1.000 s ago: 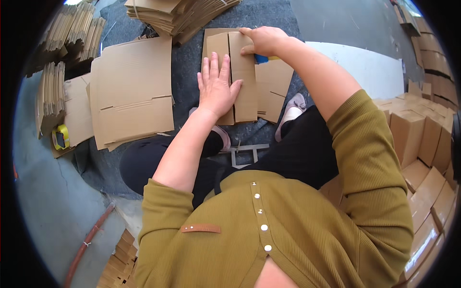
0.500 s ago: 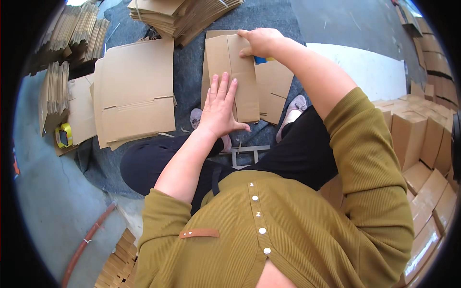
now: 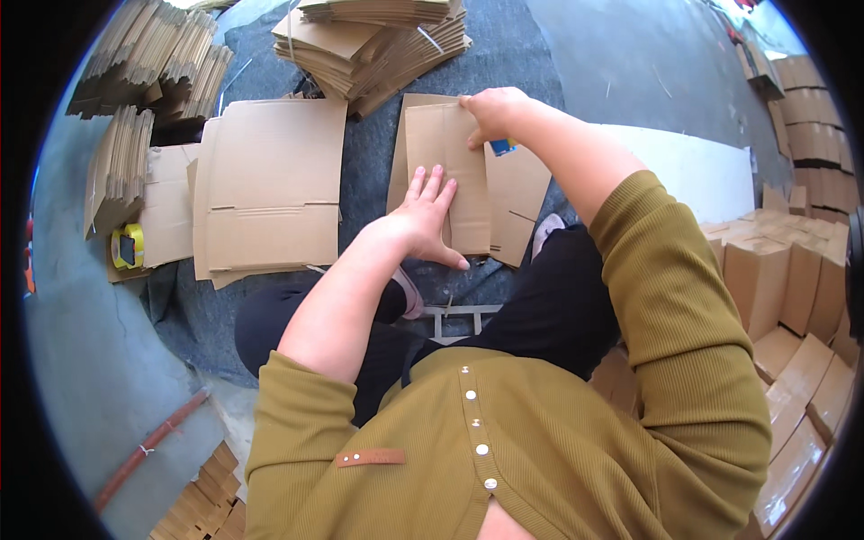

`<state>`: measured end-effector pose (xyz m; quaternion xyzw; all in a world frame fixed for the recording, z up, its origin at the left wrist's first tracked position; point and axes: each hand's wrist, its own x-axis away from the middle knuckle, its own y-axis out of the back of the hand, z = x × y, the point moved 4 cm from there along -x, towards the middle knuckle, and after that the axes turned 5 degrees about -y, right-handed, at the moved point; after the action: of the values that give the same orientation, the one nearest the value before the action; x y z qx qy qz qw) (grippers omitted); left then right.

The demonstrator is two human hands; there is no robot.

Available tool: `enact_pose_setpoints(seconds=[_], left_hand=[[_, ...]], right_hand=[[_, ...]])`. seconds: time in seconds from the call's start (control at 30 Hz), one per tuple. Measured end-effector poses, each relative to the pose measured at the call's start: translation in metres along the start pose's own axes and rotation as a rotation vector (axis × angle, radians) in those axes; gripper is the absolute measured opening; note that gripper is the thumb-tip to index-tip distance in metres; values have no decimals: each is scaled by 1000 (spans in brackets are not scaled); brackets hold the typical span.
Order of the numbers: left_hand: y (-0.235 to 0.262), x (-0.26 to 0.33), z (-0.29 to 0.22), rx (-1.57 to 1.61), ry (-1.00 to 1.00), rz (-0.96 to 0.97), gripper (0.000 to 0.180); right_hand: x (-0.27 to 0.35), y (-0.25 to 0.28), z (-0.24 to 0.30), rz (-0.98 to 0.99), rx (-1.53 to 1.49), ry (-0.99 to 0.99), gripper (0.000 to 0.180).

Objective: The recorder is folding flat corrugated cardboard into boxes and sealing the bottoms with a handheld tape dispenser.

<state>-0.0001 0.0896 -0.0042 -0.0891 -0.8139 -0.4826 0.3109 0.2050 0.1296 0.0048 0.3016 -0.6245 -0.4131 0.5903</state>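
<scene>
A flat folded cardboard blank [image 3: 447, 148] lies on the grey mat in front of me. My left hand [image 3: 423, 216] presses flat on its lower half, fingers spread. At the blank's upper right corner, my right hand [image 3: 493, 112] pinches the top edge; a small blue and yellow thing [image 3: 502, 147] shows just under that hand. A second cardboard sheet [image 3: 517, 193] lies beneath and to the right of the blank.
A stack of flat cardboard sheets [image 3: 270, 189] lies to the left, with a yellow tape roll [image 3: 129, 247] beside it. Bundles of folded cardboard [image 3: 378, 36] sit at the back. Assembled boxes [image 3: 792, 270] crowd the right. A white board [image 3: 702, 166] lies right.
My left hand has slid down toward the blank's lower edge. My right hand stays at the top corner.
</scene>
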Motion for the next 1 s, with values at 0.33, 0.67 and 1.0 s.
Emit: enact_pose_setpoints(seconds=[0.33,0.67,1.0], left_hand=[[62,-25,7,-110,42,499,107],[74,-30,26,104,-107,404,65],[91,-38,44,865,-36,-338,37]], right_hand=[[4,-2,-4,24,-62,-36,67],[8,-6,-22,61,-113,-98,59],[112,22,-121,-642,-1401,-290,19]])
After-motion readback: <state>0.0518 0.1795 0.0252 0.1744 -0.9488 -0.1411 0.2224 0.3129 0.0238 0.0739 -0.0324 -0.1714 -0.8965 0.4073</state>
